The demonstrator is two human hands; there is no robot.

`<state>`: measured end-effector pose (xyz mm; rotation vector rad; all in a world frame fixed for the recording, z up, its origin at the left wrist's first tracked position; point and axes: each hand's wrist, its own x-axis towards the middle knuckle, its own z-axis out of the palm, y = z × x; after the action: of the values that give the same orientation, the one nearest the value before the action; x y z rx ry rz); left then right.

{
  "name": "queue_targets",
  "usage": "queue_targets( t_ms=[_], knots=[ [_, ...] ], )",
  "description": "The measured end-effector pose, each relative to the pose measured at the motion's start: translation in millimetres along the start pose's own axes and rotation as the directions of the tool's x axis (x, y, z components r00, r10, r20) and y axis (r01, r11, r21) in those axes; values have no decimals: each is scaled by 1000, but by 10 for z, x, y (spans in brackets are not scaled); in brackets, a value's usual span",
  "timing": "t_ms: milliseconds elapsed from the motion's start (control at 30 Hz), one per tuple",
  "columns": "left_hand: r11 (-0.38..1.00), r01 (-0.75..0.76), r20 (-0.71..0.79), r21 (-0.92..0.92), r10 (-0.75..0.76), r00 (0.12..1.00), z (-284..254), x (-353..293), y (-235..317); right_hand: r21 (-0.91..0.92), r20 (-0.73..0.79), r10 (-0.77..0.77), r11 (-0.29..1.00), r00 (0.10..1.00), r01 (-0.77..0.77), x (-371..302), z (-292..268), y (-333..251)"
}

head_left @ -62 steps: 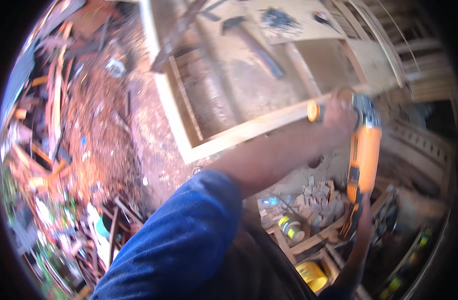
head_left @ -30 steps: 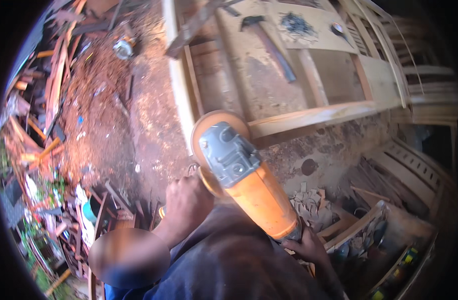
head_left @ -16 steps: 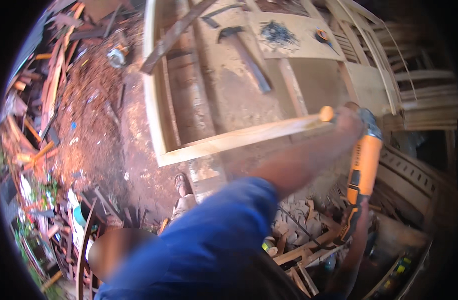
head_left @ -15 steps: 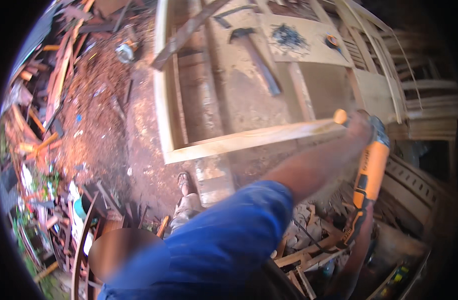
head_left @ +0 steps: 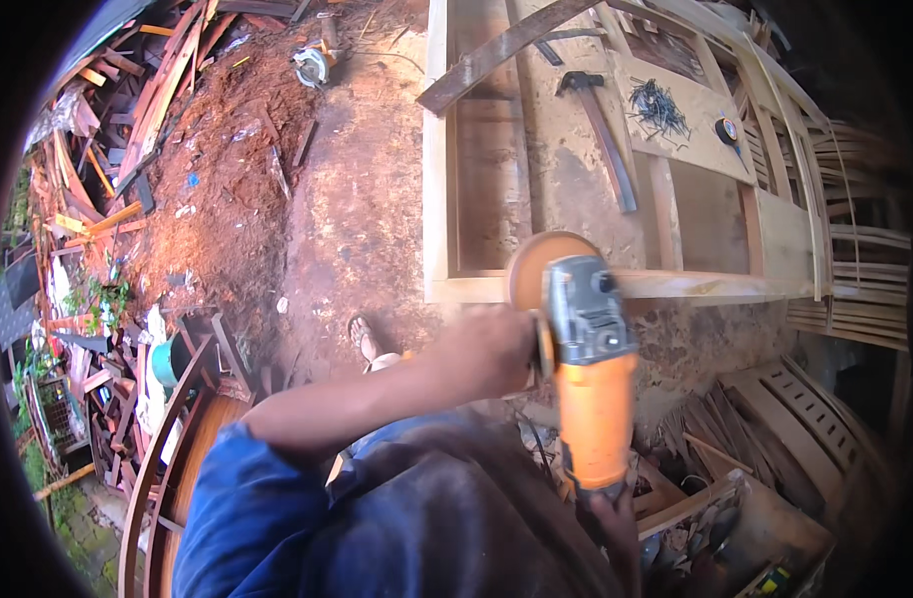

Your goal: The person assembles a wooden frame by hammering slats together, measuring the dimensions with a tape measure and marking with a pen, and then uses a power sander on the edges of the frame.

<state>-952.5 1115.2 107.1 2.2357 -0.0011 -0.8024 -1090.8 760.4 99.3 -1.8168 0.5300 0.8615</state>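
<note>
An orange and grey angle grinder [head_left: 598, 409] is held in both hands over the near rail of a pale wooden frame [head_left: 715, 286]. My left hand [head_left: 498, 347] is closed around its side handle, close to the grinder's head. Lower down, my right hand [head_left: 614, 513] grips the rear end of the body, partly hidden. The round brown disc [head_left: 548, 261] stands at the rail near the frame's left corner; whether it touches the wood I cannot tell. Inside the frame lie a hammer [head_left: 604, 145], a heap of nails [head_left: 658, 110] and a tape measure [head_left: 727, 130].
A dark wooden strip [head_left: 506, 58] lies slantwise across the frame's far left part. On the sawdust-strewn ground at the far left sits a circular saw [head_left: 312, 68]. Scrap wood [head_left: 167, 100] is piled along the left. At the lower right stands a box [head_left: 690, 506] of rubble.
The grinder has moved left along the near rail, from its right part to near the left corner, with both hands on it. The view has shifted too.
</note>
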Motion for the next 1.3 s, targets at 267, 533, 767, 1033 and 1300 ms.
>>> queue_targets(
  t_ms=[267,533,767,1033,1300],
  knots=[
    [997,57,-37,60,-55,998,-510,-910,-1366,5,116,-100,995,988,100,-262,1522,-158],
    [998,31,-288,56,-14,958,-1279,-1716,-2978,-349,270,-249,875,930,336,-121,3243,-1332],
    [984,177,-476,8,-152,866,-2208,-1814,-3972,-365,335,-276,844,901,394,770,4342,-1978],
    [981,195,-588,18,-147,795,-4041,-933,-4742,-299,422,-336,825,842,479,2239,5245,-3828],
    [972,234,-537,36,-179,825,-5992,236,-4963,-273,398,-359,832,844,482,3398,5719,-5609]
  ],
)
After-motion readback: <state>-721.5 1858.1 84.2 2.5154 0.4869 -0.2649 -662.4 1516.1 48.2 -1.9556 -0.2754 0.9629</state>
